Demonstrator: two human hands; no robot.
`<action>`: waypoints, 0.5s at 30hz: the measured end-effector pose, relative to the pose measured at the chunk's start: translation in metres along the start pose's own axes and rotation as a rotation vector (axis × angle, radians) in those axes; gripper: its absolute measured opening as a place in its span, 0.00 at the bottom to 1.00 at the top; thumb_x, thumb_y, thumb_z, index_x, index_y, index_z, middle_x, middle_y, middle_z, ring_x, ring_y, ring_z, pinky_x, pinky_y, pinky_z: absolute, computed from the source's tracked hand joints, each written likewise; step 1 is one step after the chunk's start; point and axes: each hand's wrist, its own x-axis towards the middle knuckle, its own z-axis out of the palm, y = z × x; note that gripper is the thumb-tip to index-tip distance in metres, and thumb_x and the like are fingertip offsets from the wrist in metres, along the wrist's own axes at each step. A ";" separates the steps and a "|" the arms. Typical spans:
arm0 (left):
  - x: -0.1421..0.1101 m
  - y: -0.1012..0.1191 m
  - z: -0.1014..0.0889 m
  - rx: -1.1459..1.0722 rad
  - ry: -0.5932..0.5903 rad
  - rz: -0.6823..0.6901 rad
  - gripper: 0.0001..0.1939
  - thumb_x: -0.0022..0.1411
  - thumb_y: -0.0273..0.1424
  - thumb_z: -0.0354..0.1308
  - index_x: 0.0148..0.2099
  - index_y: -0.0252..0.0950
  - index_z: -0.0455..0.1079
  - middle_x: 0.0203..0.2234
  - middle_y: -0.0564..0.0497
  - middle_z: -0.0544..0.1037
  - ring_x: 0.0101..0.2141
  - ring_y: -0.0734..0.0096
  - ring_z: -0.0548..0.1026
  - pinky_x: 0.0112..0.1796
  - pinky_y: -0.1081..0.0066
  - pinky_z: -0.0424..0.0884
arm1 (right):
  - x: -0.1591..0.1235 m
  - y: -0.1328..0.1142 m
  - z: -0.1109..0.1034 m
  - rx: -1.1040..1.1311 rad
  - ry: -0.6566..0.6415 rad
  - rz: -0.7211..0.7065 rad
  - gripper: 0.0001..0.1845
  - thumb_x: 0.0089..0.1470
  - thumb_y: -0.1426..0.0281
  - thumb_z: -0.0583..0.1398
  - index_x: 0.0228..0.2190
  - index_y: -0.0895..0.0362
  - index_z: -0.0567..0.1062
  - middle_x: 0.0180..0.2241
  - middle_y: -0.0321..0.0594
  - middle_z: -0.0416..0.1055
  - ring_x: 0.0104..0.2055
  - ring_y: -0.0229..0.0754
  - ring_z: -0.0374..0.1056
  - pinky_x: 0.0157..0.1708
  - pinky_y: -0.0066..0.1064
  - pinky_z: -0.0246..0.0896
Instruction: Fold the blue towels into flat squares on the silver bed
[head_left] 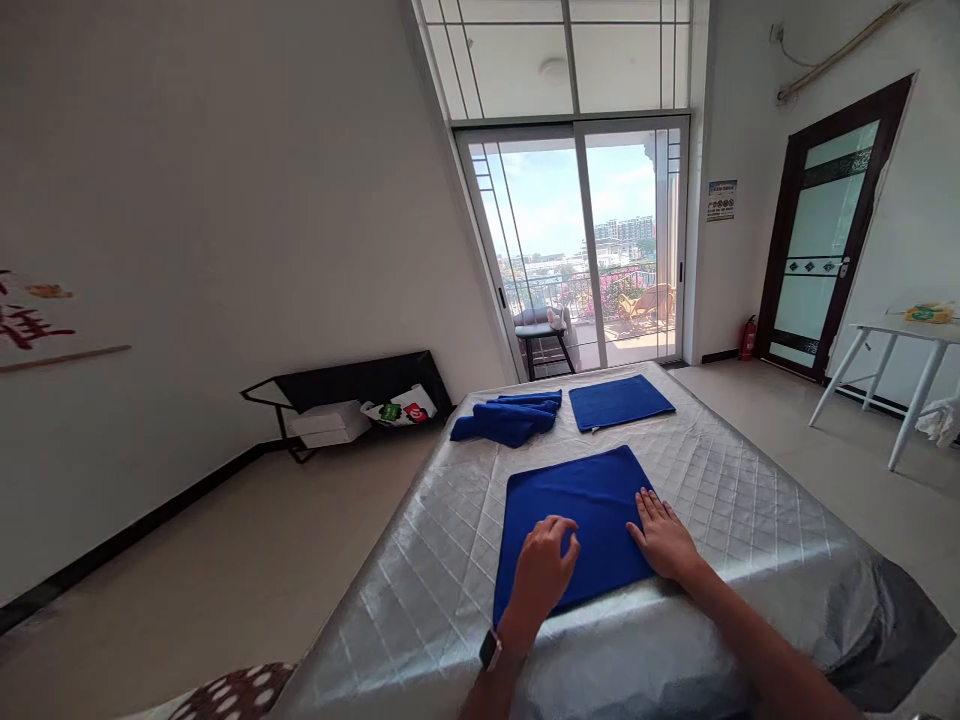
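A blue cloth (574,500), roughly rectangular, lies spread flat on the silver quilted bed cover (420,590), with slight creases across it. My right hand (664,535) rests flat on its right edge, fingers stretched out. Above its lower left part is my left hand (546,562), fingers loosely curled, with a gap between thumb and forefinger and nothing visible in it. Whether the left hand touches the cloth I cannot tell. Farther back lies a second flat blue cloth (622,402), and to its left a loose heap of crumpled blue cloths (510,415).
A low black rack (360,380) with a white box and a bag stands by the left wall. On the right is a white table (900,328) with a yellow pack. Sliding glass doors (585,250) are behind the bed; a fire extinguisher (747,338) stands by the dark-framed door.
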 end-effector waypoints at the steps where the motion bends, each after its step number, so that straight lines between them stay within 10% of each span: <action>1: 0.017 0.017 0.014 0.011 -0.014 0.077 0.17 0.70 0.34 0.46 0.52 0.42 0.74 0.50 0.47 0.79 0.52 0.63 0.75 0.53 0.63 0.69 | 0.000 0.000 -0.001 -0.012 -0.005 0.003 0.38 0.67 0.55 0.40 0.70 0.66 0.49 0.72 0.49 0.41 0.74 0.47 0.36 0.70 0.42 0.33; 7: 0.068 0.060 0.082 0.153 -0.109 0.317 0.26 0.71 0.35 0.47 0.69 0.48 0.59 0.67 0.47 0.65 0.66 0.54 0.60 0.64 0.52 0.57 | 0.000 0.001 0.002 -0.051 0.004 -0.018 0.35 0.66 0.64 0.41 0.70 0.65 0.50 0.72 0.48 0.43 0.74 0.45 0.36 0.70 0.43 0.36; 15: 0.029 -0.050 0.063 0.304 -0.139 0.028 0.29 0.74 0.44 0.36 0.71 0.40 0.55 0.69 0.42 0.58 0.68 0.55 0.56 0.65 0.47 0.57 | -0.002 -0.001 0.001 -0.014 0.004 0.034 0.37 0.67 0.57 0.41 0.70 0.65 0.47 0.72 0.47 0.41 0.74 0.45 0.36 0.70 0.42 0.32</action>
